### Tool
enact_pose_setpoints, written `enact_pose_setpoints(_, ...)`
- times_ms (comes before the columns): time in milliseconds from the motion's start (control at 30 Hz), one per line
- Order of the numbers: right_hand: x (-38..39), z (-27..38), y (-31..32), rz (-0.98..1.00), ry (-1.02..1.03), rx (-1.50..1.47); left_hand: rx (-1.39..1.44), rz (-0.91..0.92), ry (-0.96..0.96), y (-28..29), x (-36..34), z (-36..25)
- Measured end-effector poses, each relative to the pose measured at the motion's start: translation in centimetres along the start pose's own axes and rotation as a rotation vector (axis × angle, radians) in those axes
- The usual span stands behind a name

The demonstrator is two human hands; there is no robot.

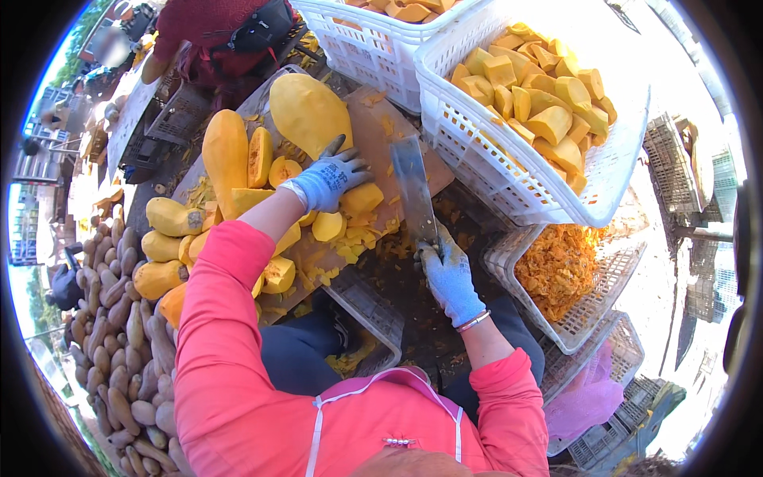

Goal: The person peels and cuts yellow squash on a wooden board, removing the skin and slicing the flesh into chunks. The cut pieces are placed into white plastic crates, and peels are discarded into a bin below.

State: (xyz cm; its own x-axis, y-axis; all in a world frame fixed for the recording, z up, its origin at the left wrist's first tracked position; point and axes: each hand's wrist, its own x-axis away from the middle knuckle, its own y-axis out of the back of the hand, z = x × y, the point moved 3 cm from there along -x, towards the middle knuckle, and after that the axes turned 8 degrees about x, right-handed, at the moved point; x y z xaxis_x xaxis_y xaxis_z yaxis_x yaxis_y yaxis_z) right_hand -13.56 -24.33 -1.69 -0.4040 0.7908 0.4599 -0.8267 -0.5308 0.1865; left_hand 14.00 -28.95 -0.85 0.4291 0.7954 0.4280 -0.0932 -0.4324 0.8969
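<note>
My left hand (332, 179), in a blue and grey glove, reaches over the cutting board (373, 119). Its fingers are spread, touching or just above a cut pumpkin chunk (362, 198). Just beyond it lies a large peeled yellow pumpkin (310, 114). My right hand (447, 274), gloved too, is wrapped round the handle of a cleaver (413, 187), whose broad blade points away from me over the board's right edge. Peeled long pumpkins (226, 155) and a halved piece showing its orange core (259, 157) are left of my left hand. Peel scraps (350, 242) litter the near side.
A white crate (509, 191) of pumpkin chunks stands at the right, another white crate (358, 48) behind. Below is a crate of orange pulp (559, 266). A pink bag (584, 397) hangs lower right. Unpeeled pumpkins (119, 342) pile at the left. Another person (214, 40) is at the far left.
</note>
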Motion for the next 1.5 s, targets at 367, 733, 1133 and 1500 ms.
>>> enact_pose_setpoints(367,-1.4,-1.5,2.4,-0.166,0.081,0.361,0.025,0.188,-0.067,2.4,-5.9,0.2)
enact_pose_setpoints(733,-0.6,-3.1,-0.5,-0.037,-0.16,-0.06,0.363,0.08,-0.072,3.1,-5.9,2.7)
enact_pose_setpoints(1133,-1.6,-3.4,-3.9,-0.226,0.005,0.107,0.09,-0.515,0.024,0.0,-6.3,2.1)
enact_pose_setpoints(1500,-2.7,-3.9,-13.7,-0.479,0.181,0.236,0.051,-0.412,0.275,0.5,-10.9,3.0)
